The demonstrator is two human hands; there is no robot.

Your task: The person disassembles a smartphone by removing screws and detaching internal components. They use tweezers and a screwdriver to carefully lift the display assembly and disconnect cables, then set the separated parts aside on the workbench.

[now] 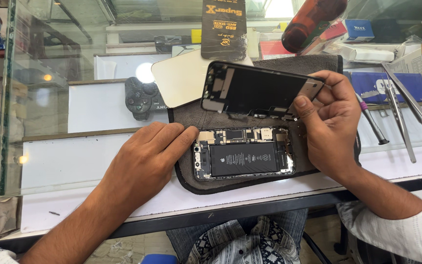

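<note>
**Opened phone on the mat, screen lifted clear**

At nine o'clock I see a tall clear glass pane [10, 98] standing upright along the edge of the white bench [74, 161]. Moving rightward, a black game controller [141, 98] lies at about ten o'clock from the phone, just beside a pale rounded rectangular plate [179, 83] that overlaps the corner of the dark grey felt work mat [191, 183].

My left hand [147, 156] rests palm down on the bench, its fingers [184, 134] laid flat and close together, gripping nothing; the tips touch the left end of the opened black phone body [242, 159]. That body lies flat in the middle of the mat, its dark rectangular battery and circuit boards facing up.

Directly at twelve o'clock above it, the detached black phone screen panel [255, 90] is tilted up off the body, its lower edge near the body's upper edge. My right hand [330, 127] pinches the panel's right end, thumb in front and fingers curled behind.

At three o'clock, well apart from the mat, long steel tweezers [406, 102] and a thin metal-tipped screwdriver [372, 122] lie on the bench. At one o'clock a reddish-brown bottle [313, 22] lies tilted.
</note>
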